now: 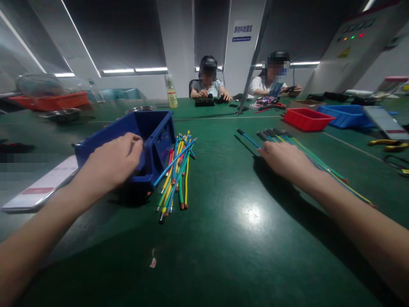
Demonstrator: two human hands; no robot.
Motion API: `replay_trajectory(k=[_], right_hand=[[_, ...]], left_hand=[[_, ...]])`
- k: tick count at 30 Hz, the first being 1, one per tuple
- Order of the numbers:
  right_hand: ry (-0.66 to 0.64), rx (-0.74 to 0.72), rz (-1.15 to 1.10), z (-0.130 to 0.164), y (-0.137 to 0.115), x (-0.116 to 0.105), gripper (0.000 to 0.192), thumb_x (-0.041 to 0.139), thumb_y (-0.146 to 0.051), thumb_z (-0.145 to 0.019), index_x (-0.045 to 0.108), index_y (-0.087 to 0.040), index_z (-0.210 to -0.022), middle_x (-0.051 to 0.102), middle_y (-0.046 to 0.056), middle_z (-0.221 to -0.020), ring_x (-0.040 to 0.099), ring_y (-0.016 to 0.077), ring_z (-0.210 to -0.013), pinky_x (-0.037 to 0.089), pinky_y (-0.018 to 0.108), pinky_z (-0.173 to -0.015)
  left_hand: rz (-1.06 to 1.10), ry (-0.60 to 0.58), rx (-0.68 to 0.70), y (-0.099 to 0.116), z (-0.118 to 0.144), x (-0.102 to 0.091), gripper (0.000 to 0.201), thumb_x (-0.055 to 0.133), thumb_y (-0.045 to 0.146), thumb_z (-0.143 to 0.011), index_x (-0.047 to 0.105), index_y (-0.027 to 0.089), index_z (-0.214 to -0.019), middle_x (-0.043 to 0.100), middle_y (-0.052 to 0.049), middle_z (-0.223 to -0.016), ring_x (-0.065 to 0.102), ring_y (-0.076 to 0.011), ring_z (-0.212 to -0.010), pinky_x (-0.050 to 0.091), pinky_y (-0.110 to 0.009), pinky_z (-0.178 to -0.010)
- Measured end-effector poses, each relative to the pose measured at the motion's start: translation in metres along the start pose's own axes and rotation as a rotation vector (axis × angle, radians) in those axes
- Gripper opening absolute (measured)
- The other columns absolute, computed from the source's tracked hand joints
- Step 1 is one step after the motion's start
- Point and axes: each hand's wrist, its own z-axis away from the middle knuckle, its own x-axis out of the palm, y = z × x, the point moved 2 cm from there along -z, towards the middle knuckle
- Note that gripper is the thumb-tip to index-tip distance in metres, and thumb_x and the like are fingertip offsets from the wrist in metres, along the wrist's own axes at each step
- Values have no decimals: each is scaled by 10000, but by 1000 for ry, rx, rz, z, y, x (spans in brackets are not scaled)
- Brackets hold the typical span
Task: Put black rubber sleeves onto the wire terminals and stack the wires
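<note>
My left hand (pixel 110 164) grips the near rim of a blue plastic bin (pixel 153 132), which is tipped on its side with its opening toward the right. A heap of short coloured wires (pixel 175 175), blue, yellow, green and red, lies spilled on the green table just right of the bin. My right hand (pixel 283 157) rests palm down on a row of longer wires (pixel 306 155) laid side by side, their black-capped ends pointing away from me. Whether its fingers pinch any wire is hidden.
A red tray (pixel 306 118) and a blue tray (pixel 347 116) sit at the right rear, yellow-handled pliers (pixel 388 145) at the far right. A white card (pixel 41 187) lies left. A bottle (pixel 171 91) stands behind the bin. Two people work across the table.
</note>
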Motion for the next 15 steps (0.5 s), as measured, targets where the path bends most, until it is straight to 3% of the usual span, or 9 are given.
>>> replay_trajectory(k=[3, 6, 9, 13, 15], right_hand=[[-37, 16, 27, 1, 3, 0, 404, 348, -373, -935, 662, -119, -928, 678, 182, -922, 651, 298, -813, 386, 331, -587], [-54, 24, 47, 5, 1, -4, 412, 374, -418, -917, 667, -129, -927, 678, 178, -938, 653, 317, -831, 401, 334, -575], [-64, 12, 52, 7, -1, -8, 420, 364, -444, -910, 646, -141, -985, 676, 164, -969, 650, 321, -861, 419, 341, -590], [-76, 15, 44, 7, -1, -8, 392, 322, -354, -916, 615, -127, -1042, 667, 180, -1012, 649, 332, -885, 438, 367, -613], [-84, 38, 39, 7, 1, -7, 370, 322, -301, -910, 615, -119, -1045, 670, 188, -1001, 655, 327, -866, 444, 367, -612]], left_hand=[[40, -121, 58, -5, -4, 11, 274, 454, 355, -865, 649, 165, -894, 684, -114, -924, 639, -277, -771, 476, -374, -631], [123, -270, 111, -8, -6, 19, 208, 474, 206, -821, 657, 182, -726, 716, -41, -814, 659, -225, -706, 496, -318, -609], [180, -326, 128, -10, -8, 23, 204, 492, 156, -836, 643, 165, -698, 708, -11, -766, 661, -184, -677, 515, -300, -610], [265, -282, 179, -10, -8, 23, 207, 584, 311, -873, 637, 117, -824, 676, -3, -758, 647, -131, -677, 549, -290, -643], [306, -111, 192, -8, -8, 19, 136, 664, 263, -787, 650, 136, -739, 680, 23, -676, 638, -133, -601, 547, -261, -579]])
